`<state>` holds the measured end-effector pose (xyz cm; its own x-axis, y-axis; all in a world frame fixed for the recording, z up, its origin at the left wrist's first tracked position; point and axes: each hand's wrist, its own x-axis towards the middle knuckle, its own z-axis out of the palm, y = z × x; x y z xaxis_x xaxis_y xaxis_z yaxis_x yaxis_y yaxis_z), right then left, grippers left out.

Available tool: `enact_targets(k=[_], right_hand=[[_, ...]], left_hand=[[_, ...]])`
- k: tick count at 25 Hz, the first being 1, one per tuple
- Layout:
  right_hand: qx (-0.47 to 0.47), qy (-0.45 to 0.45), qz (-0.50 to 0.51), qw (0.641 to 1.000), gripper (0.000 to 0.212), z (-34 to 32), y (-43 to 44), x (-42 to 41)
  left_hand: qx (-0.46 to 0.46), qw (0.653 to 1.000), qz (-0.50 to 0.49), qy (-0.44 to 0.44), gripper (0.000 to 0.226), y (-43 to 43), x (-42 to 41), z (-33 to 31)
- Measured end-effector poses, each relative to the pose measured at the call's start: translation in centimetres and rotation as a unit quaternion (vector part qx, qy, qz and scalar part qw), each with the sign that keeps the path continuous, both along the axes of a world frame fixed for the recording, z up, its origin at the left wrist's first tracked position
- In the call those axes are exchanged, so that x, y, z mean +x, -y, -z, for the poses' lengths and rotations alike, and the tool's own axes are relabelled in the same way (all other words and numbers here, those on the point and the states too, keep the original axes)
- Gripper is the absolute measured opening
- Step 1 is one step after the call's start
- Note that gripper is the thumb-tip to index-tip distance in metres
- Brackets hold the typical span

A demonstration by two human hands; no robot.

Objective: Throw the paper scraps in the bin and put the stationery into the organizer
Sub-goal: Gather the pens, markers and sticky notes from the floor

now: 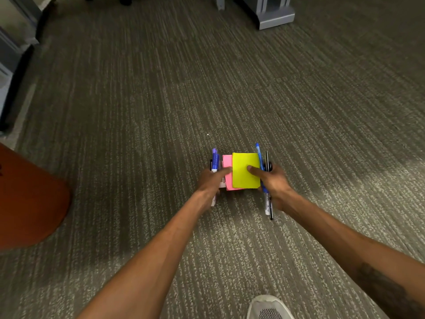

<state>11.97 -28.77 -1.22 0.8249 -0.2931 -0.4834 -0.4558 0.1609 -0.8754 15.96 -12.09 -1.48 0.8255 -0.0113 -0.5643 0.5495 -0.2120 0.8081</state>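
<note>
yellow pad (245,170): held over the carpet (138,111), thumbs of both hands on top. pink pad (227,173) beneath, offset left. left hand (210,180) also grips purple marker (215,161); right hand (273,181) grips blue pen (259,157) and black pen (267,157) along the pad's right edge.

Bare forearms without sleeves, dark tattoo (379,288) on right forearm, white mesh-toed shoe (269,307)

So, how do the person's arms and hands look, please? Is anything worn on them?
Both forearms are bare, with no sleeves in view. The left hand and right hand show no gloves or watch. A dark marking, perhaps a tattoo, lies on the right forearm.
</note>
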Motion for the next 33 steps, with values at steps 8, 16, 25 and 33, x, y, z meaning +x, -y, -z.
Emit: enact_targets(k=[8,16,25,33], right_hand=[[0.044,0.051,0.024,0.997,0.039,-0.8,-0.6,0.9],[-0.017,0.046,-0.037,0.998,0.025,-2.1,0.3,2.1],[-0.048,0.080,-0.051,0.994,0.027,-7.4,-0.6,3.8],[-0.136,0.067,-0.035,0.988,0.019,-18.9,-0.4,3.7]], left_hand=[[-0.069,0.998,0.008,-0.006,0.039,0.5,0.6,-0.9],[-0.188,0.981,-0.005,-0.056,0.027,0.8,1.6,-2.8],[-0.144,0.989,-0.028,-0.022,0.033,0.4,3.1,-7.8],[-0.199,0.975,-0.100,-0.014,0.019,1.3,2.7,-17.7]])
